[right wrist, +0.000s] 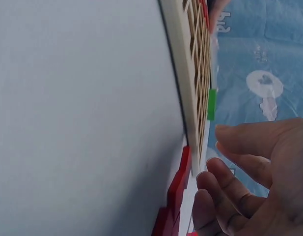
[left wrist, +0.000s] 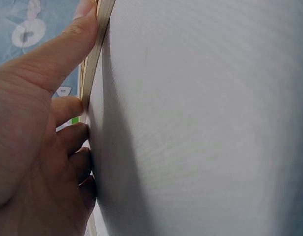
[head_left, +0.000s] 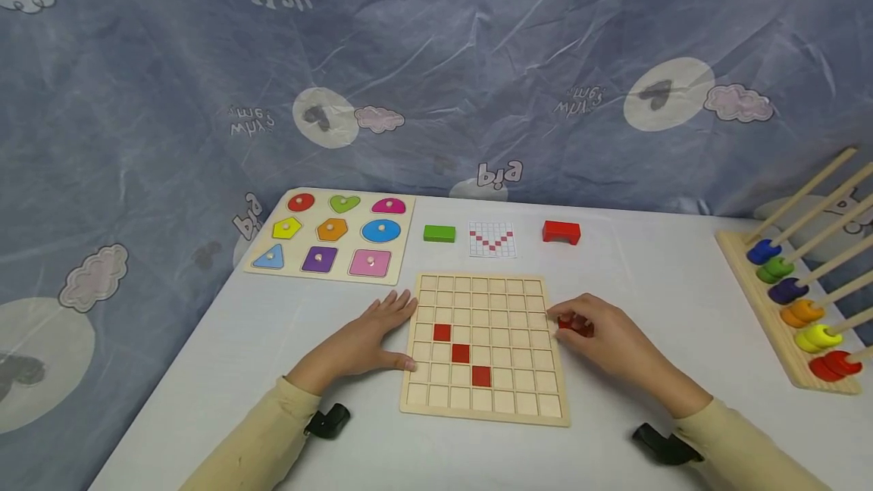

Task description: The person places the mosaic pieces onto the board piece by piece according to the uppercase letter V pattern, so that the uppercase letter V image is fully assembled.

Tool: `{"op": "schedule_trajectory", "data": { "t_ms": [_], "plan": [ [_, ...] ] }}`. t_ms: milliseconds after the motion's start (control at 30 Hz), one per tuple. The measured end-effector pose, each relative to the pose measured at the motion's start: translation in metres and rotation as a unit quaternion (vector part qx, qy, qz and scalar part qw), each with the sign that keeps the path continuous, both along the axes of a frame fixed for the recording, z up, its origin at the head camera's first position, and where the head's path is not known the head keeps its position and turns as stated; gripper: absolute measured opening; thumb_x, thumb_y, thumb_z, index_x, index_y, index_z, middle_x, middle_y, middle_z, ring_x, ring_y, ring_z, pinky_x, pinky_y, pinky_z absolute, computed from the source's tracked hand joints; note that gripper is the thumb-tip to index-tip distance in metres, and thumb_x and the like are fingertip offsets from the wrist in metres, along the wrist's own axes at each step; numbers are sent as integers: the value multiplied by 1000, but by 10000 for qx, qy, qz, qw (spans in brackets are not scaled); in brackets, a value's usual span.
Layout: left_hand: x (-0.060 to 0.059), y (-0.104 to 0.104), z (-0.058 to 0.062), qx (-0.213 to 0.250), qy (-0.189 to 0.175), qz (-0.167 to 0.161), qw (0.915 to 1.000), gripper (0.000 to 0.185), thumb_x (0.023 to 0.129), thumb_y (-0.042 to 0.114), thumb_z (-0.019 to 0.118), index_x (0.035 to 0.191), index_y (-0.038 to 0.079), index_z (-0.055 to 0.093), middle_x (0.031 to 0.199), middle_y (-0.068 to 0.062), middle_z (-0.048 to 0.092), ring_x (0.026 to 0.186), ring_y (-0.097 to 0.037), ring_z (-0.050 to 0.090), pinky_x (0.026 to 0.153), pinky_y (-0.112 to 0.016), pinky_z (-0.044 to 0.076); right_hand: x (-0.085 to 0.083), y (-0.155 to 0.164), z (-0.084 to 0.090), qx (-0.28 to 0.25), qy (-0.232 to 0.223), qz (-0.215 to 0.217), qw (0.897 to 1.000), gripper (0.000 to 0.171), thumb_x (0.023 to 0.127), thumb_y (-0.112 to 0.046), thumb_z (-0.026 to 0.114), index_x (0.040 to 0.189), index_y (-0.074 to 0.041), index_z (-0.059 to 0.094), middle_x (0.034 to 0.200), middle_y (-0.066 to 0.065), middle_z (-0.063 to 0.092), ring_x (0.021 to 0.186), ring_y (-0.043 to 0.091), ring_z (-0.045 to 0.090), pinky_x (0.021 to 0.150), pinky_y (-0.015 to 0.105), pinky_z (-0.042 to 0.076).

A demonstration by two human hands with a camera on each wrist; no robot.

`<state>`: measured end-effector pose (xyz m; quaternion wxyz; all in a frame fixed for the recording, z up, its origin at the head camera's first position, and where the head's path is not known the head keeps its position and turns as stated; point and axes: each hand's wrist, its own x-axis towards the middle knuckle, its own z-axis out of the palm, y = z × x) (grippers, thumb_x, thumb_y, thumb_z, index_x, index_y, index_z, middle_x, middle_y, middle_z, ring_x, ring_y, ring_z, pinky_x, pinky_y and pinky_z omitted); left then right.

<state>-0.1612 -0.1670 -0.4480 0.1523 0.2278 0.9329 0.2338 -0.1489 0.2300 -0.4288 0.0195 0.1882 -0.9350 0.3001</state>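
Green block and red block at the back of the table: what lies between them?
In the head view, a pattern card with a red V of squares lies flat between the green block and the red block, touching neither.

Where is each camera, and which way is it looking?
Head: worn up high, looking forward and down at the table; both hands and sleeves show, the left hand on the grid board.
Left wrist: low on the tabletop, looking along the left hand pressed to the grid board's edge.
Right wrist: low too, facing the grid board, red pieces and right hand.
Shared: all three see the grid board.
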Motion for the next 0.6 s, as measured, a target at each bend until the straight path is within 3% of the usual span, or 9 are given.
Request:
{"op": "schedule_trajectory", "data": {
  "t_ms": [300, 600],
  "plan": [
    [-1, 0, -1, 19, -1, -11, 10000, 105, 78, 52, 84, 161, 14, 31, 169, -5, 20, 157, -27, 8, 127, -46, 10, -7, 13, -7, 374, -189, -458, 9981, 33, 86, -13, 82, 119, -14, 75, 105, 1, 65, 80, 15, 53, 65, 27, 47],
    [-1, 0, -2, -44, 9, 12, 10000, 107, 77, 54, 83, 161, 15, 30, 169, -3, 19, 157, -25, 7, 127, -45, 10, -10, 14, -9, 456, -145, -406, 9980, 21, 86, -12, 81, 107, -14, 76, 102, -1, 65, 81, 14, 54, 69, 30, 49]
  ]
}}
